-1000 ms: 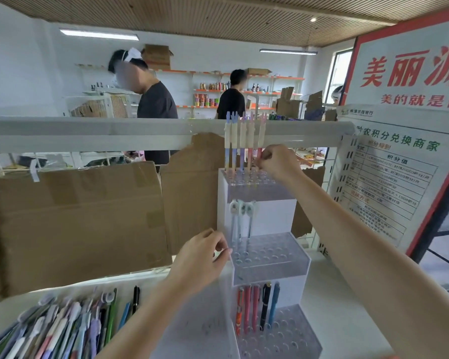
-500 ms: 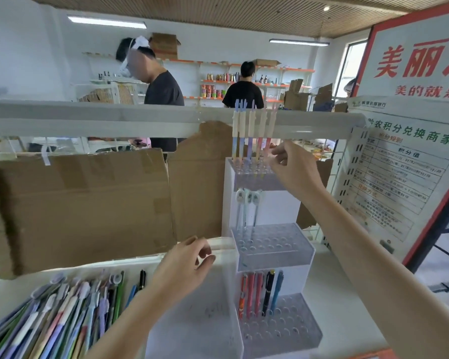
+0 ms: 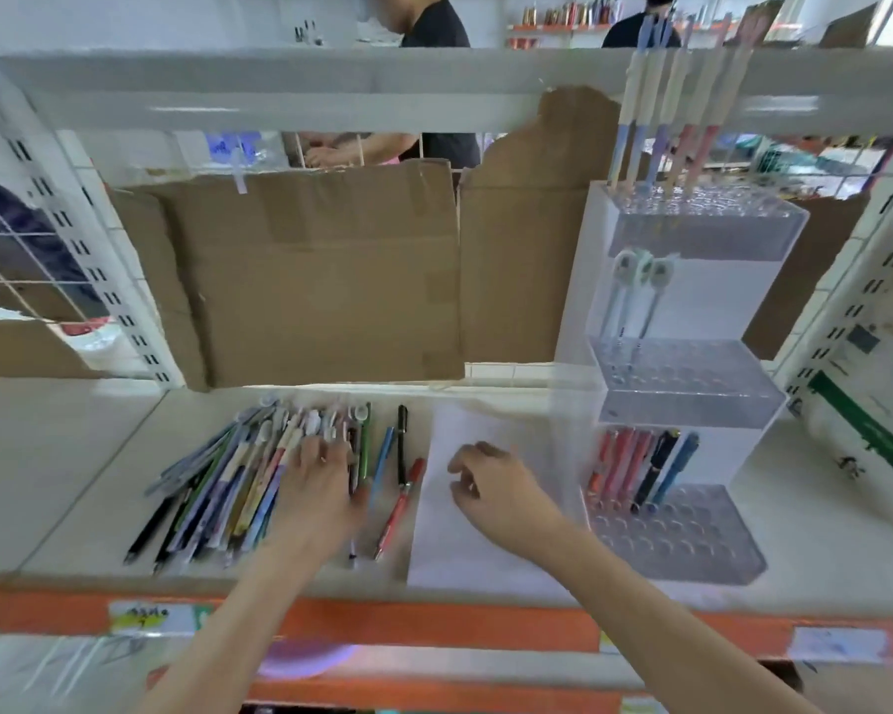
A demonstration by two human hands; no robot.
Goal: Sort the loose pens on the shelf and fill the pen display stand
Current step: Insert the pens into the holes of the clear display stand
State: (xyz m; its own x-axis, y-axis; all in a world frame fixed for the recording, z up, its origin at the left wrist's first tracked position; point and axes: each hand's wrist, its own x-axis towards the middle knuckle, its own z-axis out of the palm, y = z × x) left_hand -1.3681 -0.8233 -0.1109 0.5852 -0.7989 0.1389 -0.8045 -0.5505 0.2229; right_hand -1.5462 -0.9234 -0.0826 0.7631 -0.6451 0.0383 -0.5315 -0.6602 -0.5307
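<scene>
A heap of loose pens (image 3: 238, 471) lies on the white shelf (image 3: 73, 456), left of centre. My left hand (image 3: 320, 487) rests flat on the heap's right side, fingers spread. My right hand (image 3: 491, 487) hovers over a white sheet (image 3: 465, 553) with loosely curled fingers, holding nothing. The clear three-tier pen display stand (image 3: 692, 404) is at the right. Its top tier holds several pastel pens (image 3: 661, 110), the middle tier three white-capped pens (image 3: 640, 291), the bottom tier several red, black and blue pens (image 3: 640, 466).
Brown cardboard (image 3: 320, 280) backs the shelf. An orange shelf edge (image 3: 434, 620) with price labels runs along the front. A printed sign (image 3: 877, 394) leans at the far right. Two people stand behind the shelving.
My view dropped toward the shelf. My right hand left the stand's top tier and came down over the white sheet. My left hand moved down onto the loose pens.
</scene>
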